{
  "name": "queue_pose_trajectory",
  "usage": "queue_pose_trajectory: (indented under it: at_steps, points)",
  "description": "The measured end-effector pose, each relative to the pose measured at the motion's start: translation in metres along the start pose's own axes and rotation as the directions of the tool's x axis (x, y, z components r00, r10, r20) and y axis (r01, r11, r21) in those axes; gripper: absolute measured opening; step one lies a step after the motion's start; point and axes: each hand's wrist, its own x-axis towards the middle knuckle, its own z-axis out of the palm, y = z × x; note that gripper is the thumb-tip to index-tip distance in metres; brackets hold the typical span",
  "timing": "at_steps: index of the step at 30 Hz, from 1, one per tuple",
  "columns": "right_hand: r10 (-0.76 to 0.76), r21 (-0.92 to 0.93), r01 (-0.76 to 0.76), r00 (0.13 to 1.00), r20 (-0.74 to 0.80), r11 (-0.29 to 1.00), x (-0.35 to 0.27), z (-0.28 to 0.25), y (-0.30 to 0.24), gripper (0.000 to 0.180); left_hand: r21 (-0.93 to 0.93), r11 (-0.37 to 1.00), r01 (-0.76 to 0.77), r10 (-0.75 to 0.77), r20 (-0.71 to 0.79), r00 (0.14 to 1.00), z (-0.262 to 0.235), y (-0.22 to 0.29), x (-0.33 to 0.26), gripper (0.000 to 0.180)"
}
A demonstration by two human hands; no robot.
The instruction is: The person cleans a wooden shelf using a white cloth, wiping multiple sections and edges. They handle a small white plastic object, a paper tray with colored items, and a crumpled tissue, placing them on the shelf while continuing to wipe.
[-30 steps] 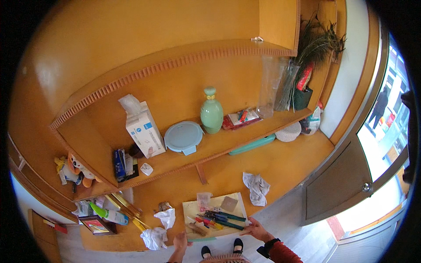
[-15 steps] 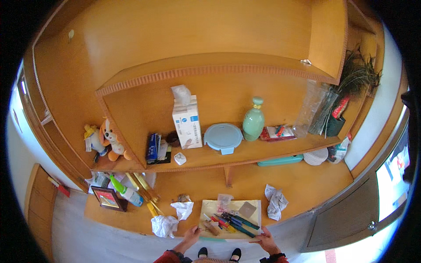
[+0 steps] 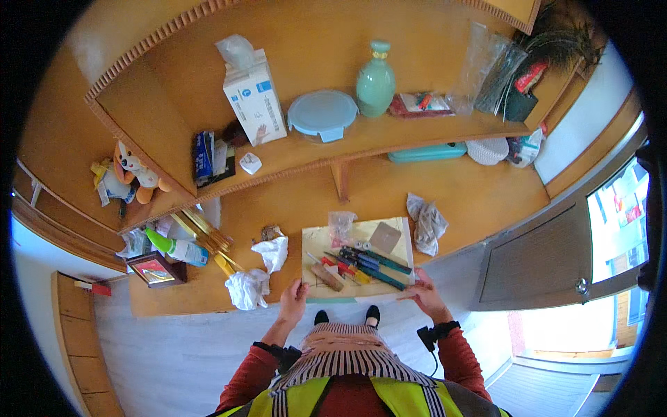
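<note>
A flat cream sheet [image 3: 317,240] lies at the front edge of the lower shelf, with a pale teal strip along its near side. My left hand [image 3: 293,301] is closed at its near left corner. At the near right corner, my right hand [image 3: 425,297] pinches the edge, thumb and fingers partly hidden. On the sheet are several dark green and black pen-like tools [image 3: 375,267], red and yellow sticks [image 3: 346,268], a brown piece [image 3: 326,276], a small clear bag [image 3: 341,228] and a grey-brown square [image 3: 385,238].
Crumpled white tissue [image 3: 247,288] and a grey cloth [image 3: 427,224] flank the sheet. Left are a spray bottle [image 3: 182,250] and a picture frame [image 3: 155,270]. Above stand a glove box [image 3: 254,99], a lidded bowl [image 3: 324,115] and a green vase [image 3: 376,83]. A dark door [image 3: 535,257] stands right.
My view has tilted downward, so the shelves sit higher in the picture and my arms and vest show. Both hands stay at the sheet's near corners.
</note>
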Motion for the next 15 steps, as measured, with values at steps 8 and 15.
queue_pose_trajectory:
  at_steps: [8,15]
  points:
    - [-0.043,-0.017,0.043,0.999,-0.008,0.999,-0.017,0.033,-0.048,0.05,0.01,0.998,-0.058,0.057,0.05,0.997,-0.028,0.059,0.001,0.025]
    - [-0.095,-0.034,0.093,0.995,-0.038,0.995,-0.027,0.05,-0.084,0.051,-0.093,0.984,-0.149,0.152,0.026,0.988,-0.046,0.114,0.002,0.026]
